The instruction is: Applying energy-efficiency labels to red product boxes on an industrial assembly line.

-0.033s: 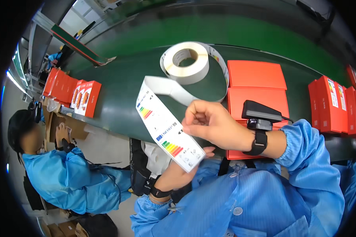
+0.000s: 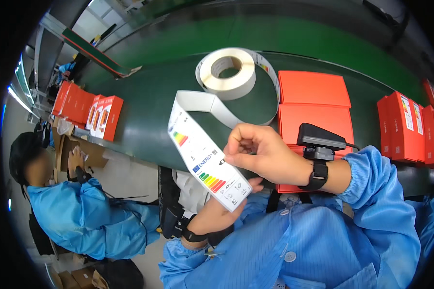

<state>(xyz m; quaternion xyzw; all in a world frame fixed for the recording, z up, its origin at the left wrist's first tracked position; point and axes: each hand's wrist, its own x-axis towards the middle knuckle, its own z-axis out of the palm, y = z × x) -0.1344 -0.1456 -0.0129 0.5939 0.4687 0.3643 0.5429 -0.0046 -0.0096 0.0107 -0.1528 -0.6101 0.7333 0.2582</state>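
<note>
Label strip (image 2: 203,153) slants over the left hand (image 2: 218,215), whose grip is hidden underneath, can't tell; right hand (image 2: 261,150) at strip's right edge, fingers curled, thumb tip on the edge, pinch unclear. Strip loops across green bench (image 2: 147,103), beside red boxes (image 2: 316,119), to roll (image 2: 248,81) beyond.

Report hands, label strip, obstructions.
Right hand at edge of long white paper label strip; left hand beneath, partly hidden. Strip loops to round white label roll. Red cardboard boxes near right hand.
</note>
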